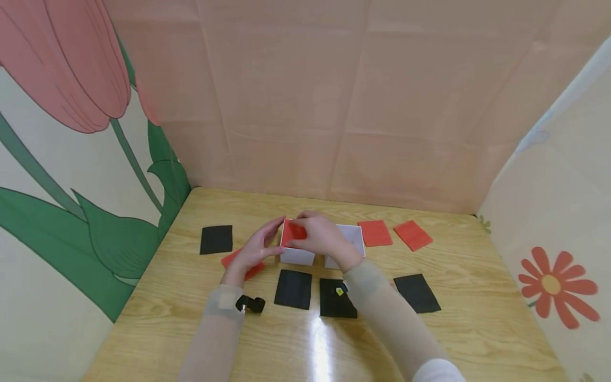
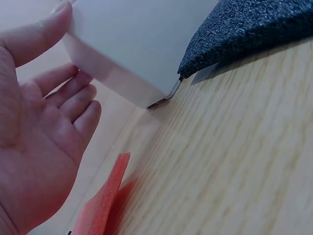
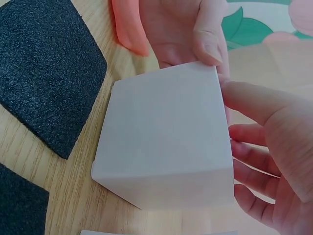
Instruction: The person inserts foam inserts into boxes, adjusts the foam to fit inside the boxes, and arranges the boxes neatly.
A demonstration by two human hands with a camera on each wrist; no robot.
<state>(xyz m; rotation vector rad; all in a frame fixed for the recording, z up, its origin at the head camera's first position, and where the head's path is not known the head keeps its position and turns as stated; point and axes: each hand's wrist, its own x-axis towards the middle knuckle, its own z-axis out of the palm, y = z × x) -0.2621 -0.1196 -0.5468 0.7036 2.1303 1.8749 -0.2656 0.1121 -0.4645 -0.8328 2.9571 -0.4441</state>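
A small white box (image 1: 297,257) stands near the middle of the table, open side up, with a red foam square (image 1: 292,228) showing inside. My left hand (image 1: 258,248) holds the box at its left near corner, thumb at the near rim and fingers along the left side. From the right, my right hand (image 1: 321,236) reaches over the rim, thumb and fingers spread on the red square. In the right wrist view, the box wall (image 3: 161,127) hides those fingertips. Partly beneath my left wrist lies another red foam square (image 1: 254,271).
A second white box (image 1: 354,234) stands just right of the first, partly behind my right hand. Two red squares (image 1: 375,233) (image 1: 413,235) lie beyond it. Black foam squares lie at left (image 1: 216,240), in front (image 1: 293,289) (image 1: 336,305) and at right (image 1: 418,293).
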